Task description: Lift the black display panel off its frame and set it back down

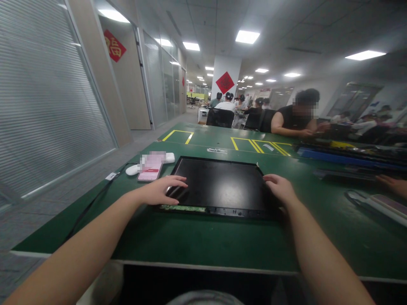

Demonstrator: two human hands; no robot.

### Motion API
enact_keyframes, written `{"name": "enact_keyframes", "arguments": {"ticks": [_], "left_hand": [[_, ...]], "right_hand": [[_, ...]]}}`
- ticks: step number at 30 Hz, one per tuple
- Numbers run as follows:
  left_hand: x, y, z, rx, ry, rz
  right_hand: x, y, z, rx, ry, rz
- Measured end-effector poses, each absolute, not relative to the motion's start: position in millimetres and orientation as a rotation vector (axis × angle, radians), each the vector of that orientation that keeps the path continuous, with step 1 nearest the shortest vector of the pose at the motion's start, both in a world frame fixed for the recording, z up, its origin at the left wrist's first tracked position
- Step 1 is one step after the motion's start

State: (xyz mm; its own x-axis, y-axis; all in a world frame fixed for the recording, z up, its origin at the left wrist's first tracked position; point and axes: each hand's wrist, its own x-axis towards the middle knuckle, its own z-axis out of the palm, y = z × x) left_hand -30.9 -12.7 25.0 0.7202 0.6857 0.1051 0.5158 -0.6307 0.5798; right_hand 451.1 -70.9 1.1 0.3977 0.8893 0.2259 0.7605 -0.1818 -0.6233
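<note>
A black flat display panel [222, 184] lies face up on the green table in front of me, with a thin dark frame round it. A strip of green circuit board [184, 208] shows along its near edge, left of the middle. My left hand [165, 189] is over the panel's left edge, thumb and fingers spread apart and reaching onto the dark surface. At the far right corner side, my right hand [281, 188] has its fingers bent together over the panel's right edge; its thumb is mostly hidden.
Left of the panel lie a phone [150, 171], a white mouse-like object [132, 170] and a black cable [95, 199]. Yellow tape [178, 131] marks the green table [203, 241]. A co-worker [297, 114] sits across; another person's hand [392, 184] is at right near dark parts.
</note>
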Motion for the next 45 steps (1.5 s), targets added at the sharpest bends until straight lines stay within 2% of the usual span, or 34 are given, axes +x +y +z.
{"name": "enact_keyframes", "arguments": {"ticks": [8, 35, 41, 45], "left_hand": [[-30, -13, 30, 2.561, 0.930, 0.350], [-30, -13, 18, 2.607, 0.824, 0.564], [-20, -5, 7, 2.557, 1.089, 0.784], [-16, 3, -3, 2.477, 1.356, 0.808]], "right_hand": [[446, -71, -3, -1.998, -1.648, 0.287], [445, -66, -7, -2.010, -1.588, 0.291], [456, -66, -6, -2.095, -1.382, 0.163], [470, -64, -10, -2.229, -1.209, 0.166]]}}
